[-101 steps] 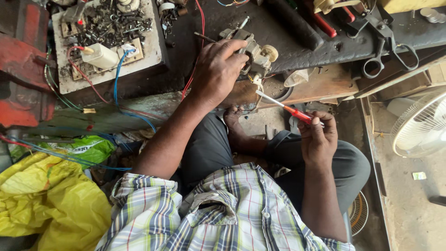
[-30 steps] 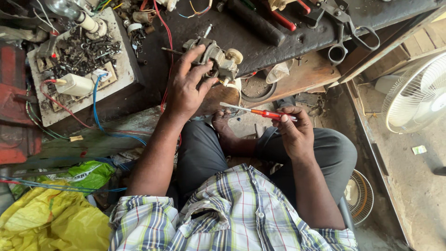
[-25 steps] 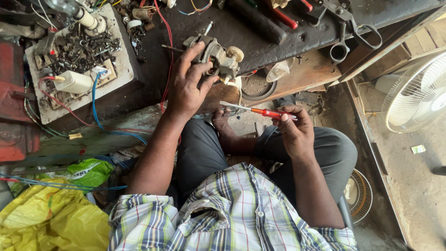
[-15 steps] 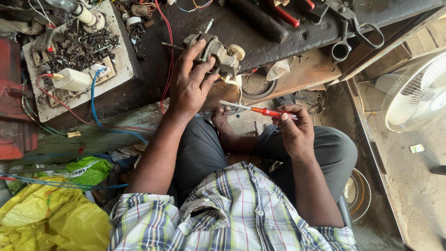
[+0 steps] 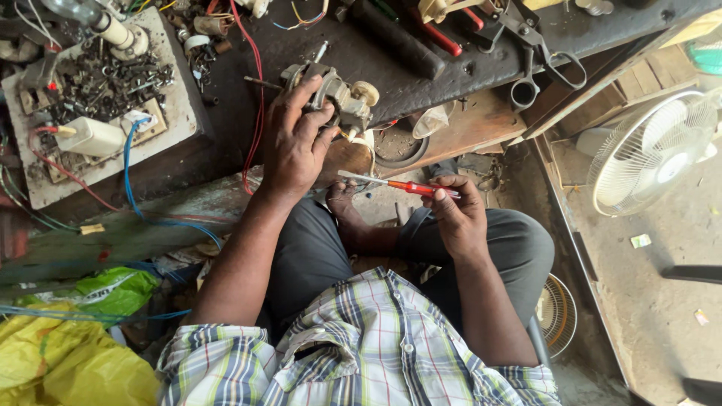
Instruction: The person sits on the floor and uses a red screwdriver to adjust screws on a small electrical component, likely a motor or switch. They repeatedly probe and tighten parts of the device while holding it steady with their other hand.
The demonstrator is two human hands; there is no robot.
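Nearest the camera, the person's right hand (image 5: 459,218) is closed around the red handle of a screwdriver (image 5: 398,185), held over the lap just short of the table (image 5: 451,71) edge. The tool's long axis runs nearly level, its metal tip pointing toward the person's left and slightly up, ending just below the small motor assembly (image 5: 338,94). Farther out, the left hand (image 5: 293,143) clamps that motor against the dark table, fingers wrapped over its top, so the left hand is the one on the piece, while the screwdriver tip lies near it but apart. The motor sits up and to the left of the right hand's grip. Beyond lie scissors (image 5: 530,64) and pliers. Compared with a second ago, both hands hold much the same pose; only the view has shifted slightly.
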